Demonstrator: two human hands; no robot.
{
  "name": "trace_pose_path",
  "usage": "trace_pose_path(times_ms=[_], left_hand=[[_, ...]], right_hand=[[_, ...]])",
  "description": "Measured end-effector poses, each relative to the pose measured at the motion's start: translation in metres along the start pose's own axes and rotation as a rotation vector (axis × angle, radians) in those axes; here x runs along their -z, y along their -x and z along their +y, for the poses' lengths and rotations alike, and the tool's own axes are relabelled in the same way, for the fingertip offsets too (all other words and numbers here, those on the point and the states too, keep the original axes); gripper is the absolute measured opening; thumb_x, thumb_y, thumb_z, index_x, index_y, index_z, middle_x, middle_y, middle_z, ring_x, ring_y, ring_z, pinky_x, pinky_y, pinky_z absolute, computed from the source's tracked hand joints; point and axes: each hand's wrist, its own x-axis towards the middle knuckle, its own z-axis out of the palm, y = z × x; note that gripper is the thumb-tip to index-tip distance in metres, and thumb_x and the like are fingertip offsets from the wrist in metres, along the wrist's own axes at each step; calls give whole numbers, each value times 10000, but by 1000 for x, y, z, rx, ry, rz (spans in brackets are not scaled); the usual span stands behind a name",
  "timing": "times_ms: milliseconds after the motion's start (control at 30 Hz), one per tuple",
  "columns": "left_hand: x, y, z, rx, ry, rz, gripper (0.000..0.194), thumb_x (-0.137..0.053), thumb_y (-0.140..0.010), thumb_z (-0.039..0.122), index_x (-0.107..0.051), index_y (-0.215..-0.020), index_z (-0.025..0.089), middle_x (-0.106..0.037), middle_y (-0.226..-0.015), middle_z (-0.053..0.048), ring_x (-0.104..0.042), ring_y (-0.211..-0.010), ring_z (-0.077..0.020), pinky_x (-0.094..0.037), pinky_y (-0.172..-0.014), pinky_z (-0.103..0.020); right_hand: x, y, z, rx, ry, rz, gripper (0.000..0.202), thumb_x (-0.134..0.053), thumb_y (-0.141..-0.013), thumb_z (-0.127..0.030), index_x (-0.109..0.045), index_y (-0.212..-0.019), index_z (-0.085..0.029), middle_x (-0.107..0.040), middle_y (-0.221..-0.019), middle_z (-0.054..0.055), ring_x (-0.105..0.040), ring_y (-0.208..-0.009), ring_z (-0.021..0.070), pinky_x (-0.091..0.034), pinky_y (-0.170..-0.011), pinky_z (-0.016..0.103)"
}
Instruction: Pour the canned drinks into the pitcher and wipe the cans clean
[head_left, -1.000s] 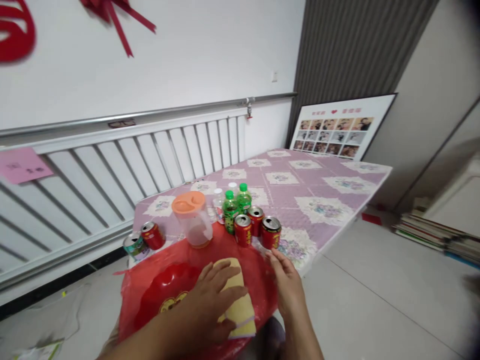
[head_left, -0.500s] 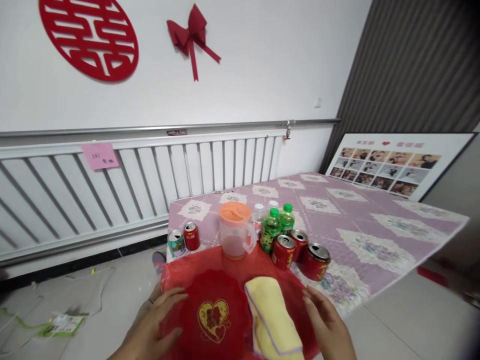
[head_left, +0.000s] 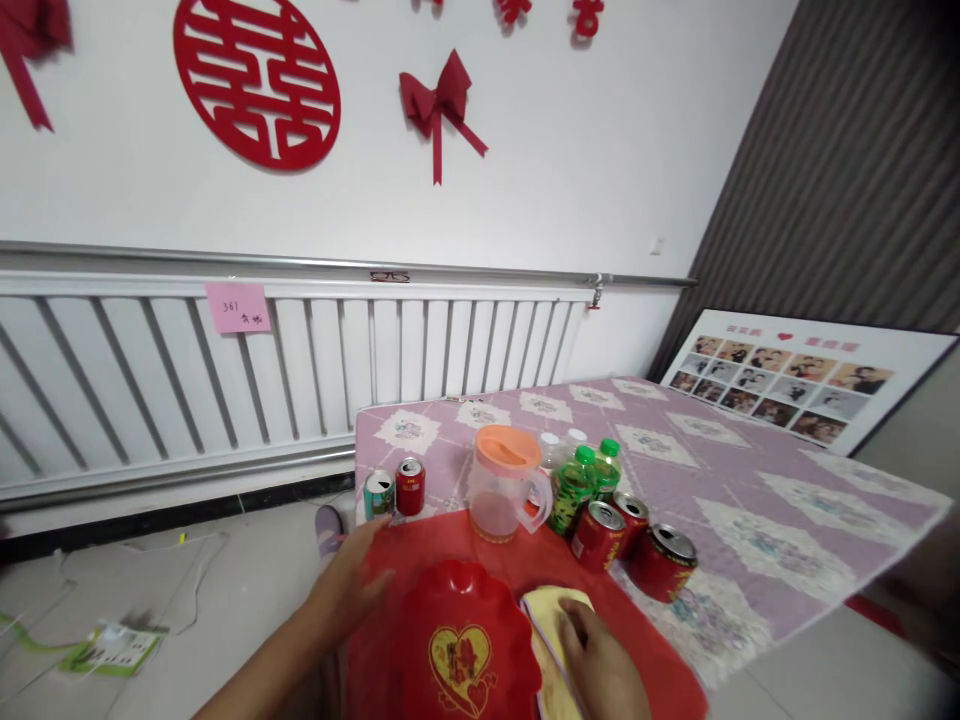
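My left hand lies at the left edge of a red plastic sheet, thumb and fingers apart, just in front of the small cans. Beside it on the sheet is a red scalloped tray with a gold heart design. Right of the tray, my right hand is closed on a folded yellow cloth with purple edging; its fingertips are partly hidden. A clear plastic pitcher with an orange lid stands upright at the sheet's far edge.
Two small cans, one teal and one red, stand left of the pitcher. On its right are green-capped bottles and several red cans. A floral tablecloth covers the table. Behind runs a white radiator; a photo board leans at right.
My right hand has moved from the sheet's right edge onto the yellow cloth. My left hand has slid forward, towards the small cans. The camera view has shifted up and left.
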Motion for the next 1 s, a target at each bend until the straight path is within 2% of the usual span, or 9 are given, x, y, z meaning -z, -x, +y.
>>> trace_pose_path(times_ms=[167, 267, 500, 567, 633, 700, 767, 1000], left_hand=[[-6, -57, -12, -45, -92, 22, 613, -573, -753, 200, -459, -1353, 148, -575, -1356, -143, -541, -1262, -273, -414, -1096, -438], [-8, -89, -16, -34, -138, 1, 658, -612, -732, 184, -440, -1366, 167, -555, -1377, -132, -499, -1295, -284, -377, -1115, -447], [-14, -146, -10, -14, -296, -171, 781, -688, -736, 227, -358, -1440, 155, -424, -1485, -171, -378, -1375, -340, -334, -1121, -506], [-15, -156, -7, -22, -341, -230, 765, -705, -767, 250, -355, -1444, 183, -434, -1475, -157, -393, -1359, -346, -351, -1102, -541], [-15, -164, -5, -33, -383, -287, 641, -685, -836, 302, -409, -1408, 208, -463, -1443, -130, -448, -1311, -332, -391, -1064, -565], [-15, -168, -3, -43, -420, -334, 483, -628, -902, 345, -483, -1340, 205, -502, -1394, -108, -520, -1234, -298, -449, -1014, -550], [-15, -171, -1, -51, -454, -372, 402, -597, -927, 356, -527, -1288, 193, -535, -1345, -98, -568, -1164, -267, -494, -968, -512], [-17, -167, 8, -93, -494, -416, 419, -601, -923, 352, -515, -1301, 194, -545, -1334, -99, -567, -1166, -269, -488, -973, -514]], right_hand=[[-6, 2, -1, -78, 258, -93, 427, -358, -919, -382, -635, -1183, -192, -716, -1198, 123, -694, -1062, 259, -515, -840, 304], [-8, 1, 1, -57, 285, -98, 424, -334, -939, -383, -619, -1188, -191, -705, -1219, 119, -687, -1081, 250, -513, -857, 298], [-12, 3, 6, -93, 263, -87, 394, -340, -938, -425, -592, -1167, -226, -698, -1237, 84, -676, -1101, 232, -508, -866, 279], [-13, 3, 8, -99, 260, -84, 400, -340, -935, -437, -590, -1168, -229, -692, -1248, 83, -668, -1114, 233, -504, -874, 279], [-13, 3, 8, -100, 259, -83, 410, -335, -933, -445, -586, -1175, -229, -680, -1269, 84, -657, -1132, 240, -497, -887, 290], [-14, 3, 9, -108, 258, -90, 420, -326, -933, -449, -580, -1184, -228, -672, -1281, 83, -652, -1137, 251, -495, -888, 309], [-14, 3, 8, -131, 261, -101, 428, -315, -934, -452, -572, -1195, -230, -681, -1265, 83, -660, -1119, 261, -496, -870, 324], [-14, 5, 6, -111, 260, -71, 397, -326, -935, -438, -591, -1146, -231, -711, -1195, 91, -684, -1055, 241, -488, -805, 290]])
